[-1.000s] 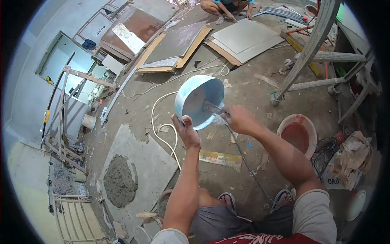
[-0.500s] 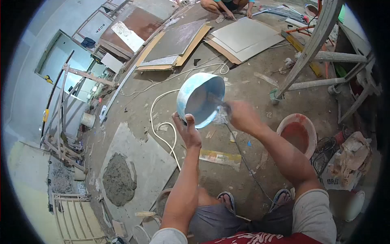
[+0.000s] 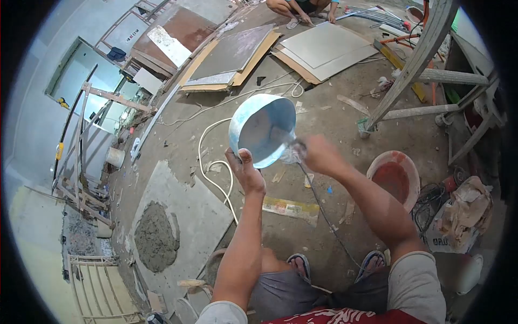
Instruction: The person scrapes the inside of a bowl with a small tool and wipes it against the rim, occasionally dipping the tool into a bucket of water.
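Note:
A blue bowl [image 3: 263, 131], smeared with white, is tilted so that its inside faces me and to the right. My left hand [image 3: 248, 171] grips its lower left side, thumb by the rim and fingers behind. Closed round the handle of a scraper [image 3: 281, 136] is my right hand [image 3: 319, 155], blurred by motion. The scraper's flat grey blade reaches into the bowl at its right side. Crumpled clear plastic [image 3: 292, 155] hangs at the bowl's right rim, close to my right hand. Pale residue coats the bowl's inside.
Wet mortar [image 3: 156, 236] lies on a grey board [image 3: 202, 218] at left. A reddish bucket [image 3: 392, 181] and a wooden trestle [image 3: 413, 70] stand at right. A white hose [image 3: 204, 141] crosses the floor. Beyond the tile stacks [image 3: 326, 48] another person [image 3: 302, 9] crouches.
The bowl and my left hand have shifted slightly left and up. More of the scraper blade shows inside the bowl. My right hand stays beside the rim, blurred in both frames.

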The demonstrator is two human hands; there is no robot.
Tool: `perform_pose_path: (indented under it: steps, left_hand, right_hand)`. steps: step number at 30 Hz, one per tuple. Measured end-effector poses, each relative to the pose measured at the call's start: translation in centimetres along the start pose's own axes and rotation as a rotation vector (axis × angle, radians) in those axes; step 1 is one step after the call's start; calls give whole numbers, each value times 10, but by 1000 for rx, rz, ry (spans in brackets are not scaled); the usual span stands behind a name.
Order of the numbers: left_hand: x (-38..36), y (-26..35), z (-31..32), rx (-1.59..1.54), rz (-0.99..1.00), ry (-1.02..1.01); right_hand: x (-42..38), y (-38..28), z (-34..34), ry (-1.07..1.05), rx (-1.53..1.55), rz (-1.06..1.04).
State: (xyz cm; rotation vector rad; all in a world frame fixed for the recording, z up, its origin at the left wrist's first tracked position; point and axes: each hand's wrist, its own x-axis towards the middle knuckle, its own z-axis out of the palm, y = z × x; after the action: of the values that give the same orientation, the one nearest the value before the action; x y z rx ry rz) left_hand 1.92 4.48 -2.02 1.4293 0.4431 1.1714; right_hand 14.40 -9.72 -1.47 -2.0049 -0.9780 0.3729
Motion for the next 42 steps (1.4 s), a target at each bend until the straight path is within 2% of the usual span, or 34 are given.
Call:
perform_pose_path:
  steps: [4, 6, 12, 15, 20, 22, 23, 26, 28, 30, 32, 34, 35, 37, 38, 40, 42]
  left_hand:
    - [2, -11, -5, 73, 26, -22]
    - [4, -13, -6, 61, 29, -12]
    - [0, -12, -2, 43, 40, 8]
    - [2, -19, -4, 60, 35, 19]
    - [-4, -7, 3, 33, 24, 69]
    - [-5, -10, -2, 134, 20, -36]
    - [-4, -14, -5, 134, 23, -38]
    - [-4, -22, -7, 214, -55, 67]
    - [-5, -12, -4, 129, -27, 29]
    - [-7, -7, -4, 156, -18, -11]
    - [-7, -10, -4, 179, -6, -60]
    - [-7, -14, -4, 258, -1, 53]
    - [-7, -17, -3, 258, -2, 49]
    - [-5, -8, 5, 168, 130, 57]
    - [-6, -9, 2, 168, 130, 60]
    - [-8, -15, -6, 209, 95, -70]
    - [-8, -29, -9, 179, 95, -49]
  right_hand:
    - [2, -2, -6, 13, -48, -3]
    - [-1, -4, 5, -116, -21, -79]
    - [4, 2, 2, 3, 13, -12]
    - [-4, -10, 9, -79, 76, -83]
    - [4, 1, 10, -37, 93, -39]
    - [3, 0, 9, -22, 78, -5]
    - [1, -2, 15, -36, 88, -57]
    - [-3, -8, 14, -74, 102, -97]
    - [-3, -12, 8, -108, 107, -95]
    - [1, -10, 1, -54, 49, 26]
    - [-2, -8, 11, -38, 80, -21]
    - [-5, -17, 8, -20, 113, -63]
    - [-8, -21, 2, -84, 103, -46]
    - [-6, -21, 1, -153, 93, -32]
    - [-1, -11, 4, -90, 92, -21]
    - [1, -8, 4, -26, 89, -10]
    - [0, -11, 6, -58, 79, -48]
